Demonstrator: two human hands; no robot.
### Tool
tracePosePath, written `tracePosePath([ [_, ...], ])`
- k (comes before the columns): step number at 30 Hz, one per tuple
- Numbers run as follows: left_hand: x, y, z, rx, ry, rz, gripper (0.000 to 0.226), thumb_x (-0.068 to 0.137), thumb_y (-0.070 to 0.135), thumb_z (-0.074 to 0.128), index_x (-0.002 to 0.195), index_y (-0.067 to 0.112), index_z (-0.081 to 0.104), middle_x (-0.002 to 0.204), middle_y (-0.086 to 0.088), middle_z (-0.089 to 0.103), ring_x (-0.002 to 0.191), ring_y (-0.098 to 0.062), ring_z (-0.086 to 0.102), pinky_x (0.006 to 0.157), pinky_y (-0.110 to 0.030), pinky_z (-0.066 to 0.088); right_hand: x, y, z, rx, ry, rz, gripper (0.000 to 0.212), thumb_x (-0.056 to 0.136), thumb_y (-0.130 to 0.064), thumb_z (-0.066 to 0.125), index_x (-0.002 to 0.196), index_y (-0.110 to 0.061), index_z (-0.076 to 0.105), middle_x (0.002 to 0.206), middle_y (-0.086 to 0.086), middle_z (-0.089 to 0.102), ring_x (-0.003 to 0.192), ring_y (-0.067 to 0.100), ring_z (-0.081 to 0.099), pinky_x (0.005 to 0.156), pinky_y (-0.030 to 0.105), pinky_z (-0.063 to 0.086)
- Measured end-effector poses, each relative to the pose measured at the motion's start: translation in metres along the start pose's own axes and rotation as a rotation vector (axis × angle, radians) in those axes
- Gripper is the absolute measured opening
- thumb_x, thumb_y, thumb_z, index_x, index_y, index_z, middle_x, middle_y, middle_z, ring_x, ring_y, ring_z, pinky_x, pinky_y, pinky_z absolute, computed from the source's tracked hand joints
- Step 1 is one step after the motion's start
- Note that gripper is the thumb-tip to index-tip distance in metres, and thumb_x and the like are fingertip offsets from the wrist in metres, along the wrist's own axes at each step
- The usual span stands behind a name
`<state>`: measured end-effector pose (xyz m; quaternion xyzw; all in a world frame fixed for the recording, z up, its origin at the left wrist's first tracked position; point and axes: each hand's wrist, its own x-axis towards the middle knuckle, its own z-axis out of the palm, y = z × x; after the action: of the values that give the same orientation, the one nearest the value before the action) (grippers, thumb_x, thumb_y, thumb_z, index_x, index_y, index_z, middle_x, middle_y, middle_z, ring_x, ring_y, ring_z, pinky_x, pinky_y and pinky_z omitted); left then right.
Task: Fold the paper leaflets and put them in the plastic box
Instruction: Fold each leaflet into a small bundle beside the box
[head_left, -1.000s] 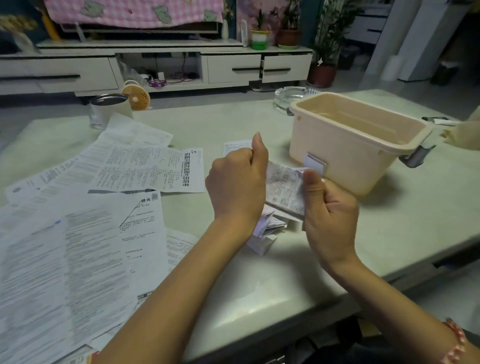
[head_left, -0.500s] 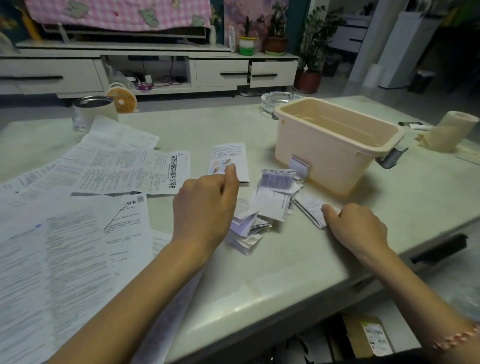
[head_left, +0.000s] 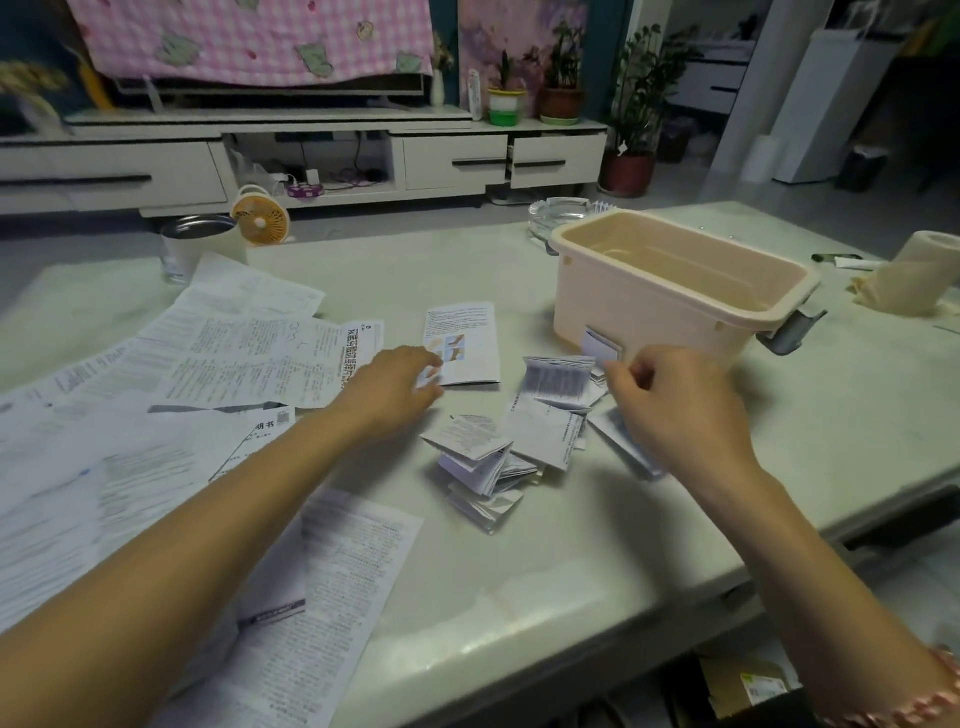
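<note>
You're reaching your left hand (head_left: 392, 387) onto the illustrated leaflet (head_left: 467, 332) lying just ahead of it; the fingertips are touching its near corner, but blur is hiding whether they're pinching it, so I cannot tell the grip. Your right hand (head_left: 675, 415) is hovering with loosely curled fingers, grasping nothing visible. A concertina-folded leaflet (head_left: 558, 382) is sitting just off its fingertips and the plastic box (head_left: 649, 312) is standing right beyond them. The box is looking empty from here. The pile of folded leaflets (head_left: 483, 462) is lying on the desk (head_left: 519, 571) between your two hands, none of it boxed yet. The unfolded sheets (head_left: 249, 358) are spreading out to the outer side of your left hand.

Likely step: picking up the next leaflet to fold. Doing it well:
- Slide the corner up with the thumb before lifting, since thin paper is clinging flat to the desk.
- Bring the right hand across to square the edges before creasing.
- Follow the existing creases.
- Drop the finished ones into the box rather than growing the pile, which is looking ready to spring open.
</note>
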<state>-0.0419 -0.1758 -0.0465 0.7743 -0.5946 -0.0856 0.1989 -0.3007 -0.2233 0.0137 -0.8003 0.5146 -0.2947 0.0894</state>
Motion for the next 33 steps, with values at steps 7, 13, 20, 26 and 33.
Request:
tracePosePath([
  [7,0.026,0.010,0.011,-0.005,-0.031,-0.009,0.074,0.079,0.055,0.063,0.139,0.020,0.038,0.137,-0.003,0.050,0.119,-0.024,0.050,0.091,-0.032,0.040,0.016,-0.018,0.009,0.287,-0.033,-0.003,0.037,0.090,-0.033,0.053,0.062,-0.010,0.055,0.060,0.008,0.062,0.069,0.029,0.059,0.069,0.037,0.049],
  [13,0.033,0.022,0.006,0.594,-0.046,0.142,0.061,0.089,0.061,0.034,0.122,0.013,0.049,0.114,-0.011,0.058,0.100,-0.031,0.056,0.073,-0.032,0.036,0.030,-0.012,0.007,0.421,-0.072,0.044,0.037,0.089,-0.030,0.057,0.065,-0.002,0.061,0.056,0.010,0.063,0.056,0.024,0.057,0.064,0.034,0.048],
  [20,0.010,-0.007,-0.008,0.406,0.019,-0.147,0.075,0.088,0.065,0.031,0.149,0.024,0.015,0.157,-0.009,0.009,0.145,-0.025,0.004,0.114,-0.050,-0.001,0.024,-0.030,0.014,0.505,-0.170,0.003,0.037,0.090,-0.029,0.059,0.064,-0.003,0.059,0.046,0.001,0.057,0.038,0.003,0.048,0.058,0.029,0.044],
  [26,-0.024,-0.061,-0.029,0.292,-0.112,-0.453,0.103,0.065,0.086,0.041,0.141,0.017,0.029,0.146,-0.016,0.031,0.134,-0.033,0.030,0.109,-0.052,0.024,0.015,-0.052,0.020,0.565,-0.258,-0.022,0.036,0.090,-0.028,0.058,0.062,-0.006,0.057,0.045,0.002,0.056,0.032,0.002,0.045,0.046,0.015,0.038],
  [33,-0.025,-0.056,-0.032,0.298,-0.192,-0.346,0.100,0.070,0.078,0.047,0.148,0.021,0.019,0.153,-0.014,0.020,0.139,-0.030,0.024,0.111,-0.042,0.026,0.010,-0.068,0.016,0.695,-0.216,-0.007,0.035,0.090,-0.027,0.058,0.062,-0.007,0.056,0.038,-0.004,0.052,0.032,0.002,0.044,0.038,0.012,0.035],
])
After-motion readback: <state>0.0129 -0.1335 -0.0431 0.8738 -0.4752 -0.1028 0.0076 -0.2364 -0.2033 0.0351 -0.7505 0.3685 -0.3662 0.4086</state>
